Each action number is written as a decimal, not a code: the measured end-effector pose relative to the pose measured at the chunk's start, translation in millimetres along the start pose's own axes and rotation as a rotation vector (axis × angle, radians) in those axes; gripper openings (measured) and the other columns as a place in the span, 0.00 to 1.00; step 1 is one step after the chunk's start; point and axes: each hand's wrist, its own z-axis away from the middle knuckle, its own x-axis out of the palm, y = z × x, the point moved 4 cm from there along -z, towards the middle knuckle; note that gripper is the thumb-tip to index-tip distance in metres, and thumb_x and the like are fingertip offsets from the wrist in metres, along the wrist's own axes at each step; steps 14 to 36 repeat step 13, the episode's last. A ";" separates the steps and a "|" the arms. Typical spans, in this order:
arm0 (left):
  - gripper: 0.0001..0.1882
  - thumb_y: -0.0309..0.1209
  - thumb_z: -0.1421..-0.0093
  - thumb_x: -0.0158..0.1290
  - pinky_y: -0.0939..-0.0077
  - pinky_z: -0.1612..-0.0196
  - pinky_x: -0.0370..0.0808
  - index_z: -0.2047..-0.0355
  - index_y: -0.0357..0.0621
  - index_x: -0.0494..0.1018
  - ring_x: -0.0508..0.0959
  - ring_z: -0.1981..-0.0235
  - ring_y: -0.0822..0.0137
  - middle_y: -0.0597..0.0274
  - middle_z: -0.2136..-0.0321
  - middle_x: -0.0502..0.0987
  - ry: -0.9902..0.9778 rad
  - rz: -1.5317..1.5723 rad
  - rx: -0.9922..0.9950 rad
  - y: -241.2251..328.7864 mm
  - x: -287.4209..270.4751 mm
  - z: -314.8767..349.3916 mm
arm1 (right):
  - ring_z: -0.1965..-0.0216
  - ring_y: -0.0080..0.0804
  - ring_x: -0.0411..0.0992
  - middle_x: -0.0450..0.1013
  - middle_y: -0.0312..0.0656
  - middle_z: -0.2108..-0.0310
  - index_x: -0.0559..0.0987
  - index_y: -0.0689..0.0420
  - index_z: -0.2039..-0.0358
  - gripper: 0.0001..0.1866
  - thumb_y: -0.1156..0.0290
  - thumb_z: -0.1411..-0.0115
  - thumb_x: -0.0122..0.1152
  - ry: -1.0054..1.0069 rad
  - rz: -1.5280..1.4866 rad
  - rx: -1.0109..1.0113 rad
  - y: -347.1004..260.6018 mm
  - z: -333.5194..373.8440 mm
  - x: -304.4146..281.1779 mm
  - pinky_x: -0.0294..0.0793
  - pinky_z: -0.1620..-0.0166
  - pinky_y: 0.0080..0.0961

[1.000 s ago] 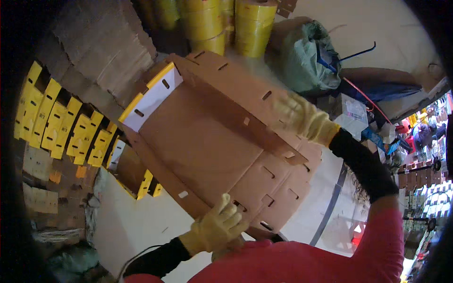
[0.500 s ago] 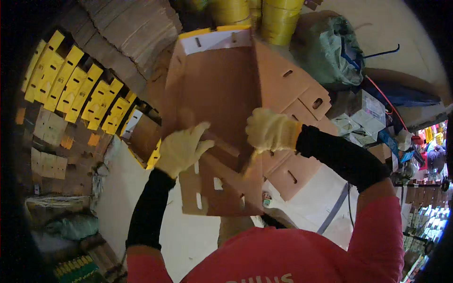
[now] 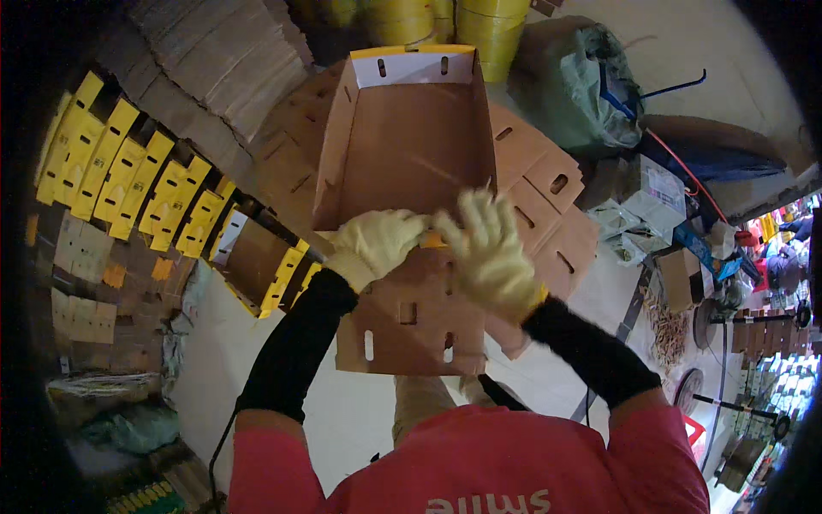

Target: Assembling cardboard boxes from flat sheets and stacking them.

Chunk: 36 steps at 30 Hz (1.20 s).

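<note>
A brown cardboard box (image 3: 411,154) stands in front of me with its side walls and far end raised. The far end is white inside with a yellow top edge and two hand slots. From its near end, a slotted flap (image 3: 411,321) stretches toward me. My left hand (image 3: 377,244), in a cream knit glove, is closed on the near edge, with its fingertips pointing right. Just right of it, my right hand (image 3: 490,257), gloved alike, has its fingers apart and holds nothing. Motion blurs its fingers, and whether they touch the box I cannot tell.
Flat cut cardboard sheets (image 3: 539,184) lie under and beside the box. Yellow-edged boxes (image 3: 128,176) stand in a row at left, near stacked cardboard (image 3: 210,64). Yellow rolls (image 3: 492,34) and a green sack (image 3: 591,90) are at the back. Cartons (image 3: 655,193) sit at right.
My right hand has gone from a closed fist to spread fingers and moved nearer me. My left hand has shifted right onto the near edge. The box's near end and flap have changed angle.
</note>
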 end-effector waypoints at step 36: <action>0.21 0.51 0.30 0.47 0.47 0.49 0.76 0.51 0.47 0.74 0.80 0.55 0.40 0.42 0.60 0.81 -0.127 0.249 0.149 16.2 -0.8 -87.5 | 0.52 0.42 0.73 0.76 0.38 0.54 0.81 0.50 0.58 0.20 0.67 0.56 0.65 0.116 -0.294 0.060 39.7 46.1 -68.8 0.73 0.42 0.46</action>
